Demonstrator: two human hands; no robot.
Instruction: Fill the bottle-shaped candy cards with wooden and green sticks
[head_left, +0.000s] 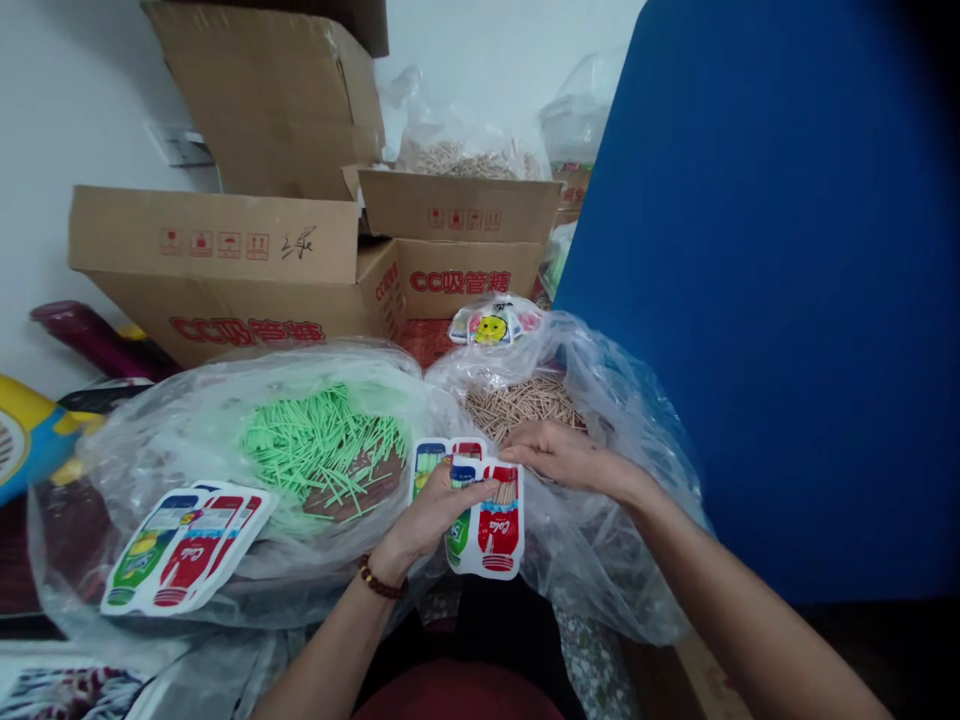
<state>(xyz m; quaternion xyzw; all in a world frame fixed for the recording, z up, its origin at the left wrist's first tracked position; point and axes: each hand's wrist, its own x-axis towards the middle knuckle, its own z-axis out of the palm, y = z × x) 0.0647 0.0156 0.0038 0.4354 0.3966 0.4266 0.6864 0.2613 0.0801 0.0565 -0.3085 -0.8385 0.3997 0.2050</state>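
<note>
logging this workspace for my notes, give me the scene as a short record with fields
left hand: holding printed packets
right hand: at the packets' top edge, contact unclear
left bag: clear, holding green sticks; packet stack on its near left
right bag: clear, holding brown sticks
behind: open cardboard boxes
right side: blue panel

And here's the Cola packet (493, 532), red and green with a white edge, overlapping a second packet (430, 462) at its eleven o'clock! Loose brown sticks (525, 403) lie heaped at one o'clock.
</note>
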